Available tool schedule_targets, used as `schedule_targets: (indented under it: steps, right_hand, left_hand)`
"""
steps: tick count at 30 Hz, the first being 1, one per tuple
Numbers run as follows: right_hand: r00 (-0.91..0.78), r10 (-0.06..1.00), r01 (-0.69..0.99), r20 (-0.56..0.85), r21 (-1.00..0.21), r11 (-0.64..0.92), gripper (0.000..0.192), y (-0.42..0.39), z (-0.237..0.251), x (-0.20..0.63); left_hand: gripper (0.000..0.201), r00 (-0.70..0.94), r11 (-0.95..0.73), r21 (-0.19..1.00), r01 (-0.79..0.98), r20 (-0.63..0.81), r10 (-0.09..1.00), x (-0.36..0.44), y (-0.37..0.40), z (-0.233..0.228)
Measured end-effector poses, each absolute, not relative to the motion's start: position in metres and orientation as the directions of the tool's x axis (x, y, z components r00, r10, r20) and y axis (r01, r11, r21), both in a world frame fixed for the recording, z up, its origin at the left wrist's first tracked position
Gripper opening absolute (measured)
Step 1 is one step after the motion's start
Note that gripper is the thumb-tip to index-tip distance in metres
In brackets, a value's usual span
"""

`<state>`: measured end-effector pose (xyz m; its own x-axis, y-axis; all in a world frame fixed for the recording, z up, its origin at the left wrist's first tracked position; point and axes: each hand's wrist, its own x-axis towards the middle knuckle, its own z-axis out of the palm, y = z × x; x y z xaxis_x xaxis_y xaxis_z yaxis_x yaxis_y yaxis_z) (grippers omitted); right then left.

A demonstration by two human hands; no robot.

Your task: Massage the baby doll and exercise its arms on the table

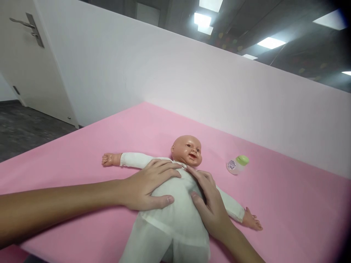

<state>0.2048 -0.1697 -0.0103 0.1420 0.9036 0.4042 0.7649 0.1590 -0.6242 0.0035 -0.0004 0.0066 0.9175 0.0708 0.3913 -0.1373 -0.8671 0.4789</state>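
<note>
A baby doll (pixel 177 215) with a white cloth body lies on its back on a pink table surface (pixel 90 215). Its hard head is turned to the right, and both its arms stretch out sideways. My left hand (pixel 153 182) rests on the left side of the doll's chest, fingers spread and thumb apart. On the other side of the chest lies my right hand (pixel 210 201), its fingers extended towards the doll's neck and its thumb apart. Both palms touch the cloth. The lower ends of the doll's legs are cut off by the bottom of the view.
A small clear bottle (pixel 233 167) with a green cap stands right of the doll's head. Behind the table rises a white partition wall (pixel 175 80). At the far left are a door (pixel 30 62) with a metal handle and dark floor (pixel 30 128).
</note>
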Motion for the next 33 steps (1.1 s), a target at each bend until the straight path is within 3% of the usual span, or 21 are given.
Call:
schedule_targets:
  steps: [12, 33]
  right_hand:
    - [0.160, 0.909, 0.744, 0.385, -0.652, 0.145, 0.050, -0.170, -0.010, 0.203]
    - [0.139, 0.847, 0.726, 0.513, -0.634, 0.266, 0.042, -0.171, -0.023, 0.207]
  left_hand:
    - [0.057, 0.913, -0.868, 0.476, -0.141, 0.402, 0.072, 0.003, -0.003, 0.011]
    - [0.060, 0.924, -0.880, 0.454, -0.137, 0.378, 0.051, 0.001, 0.000, 0.011]
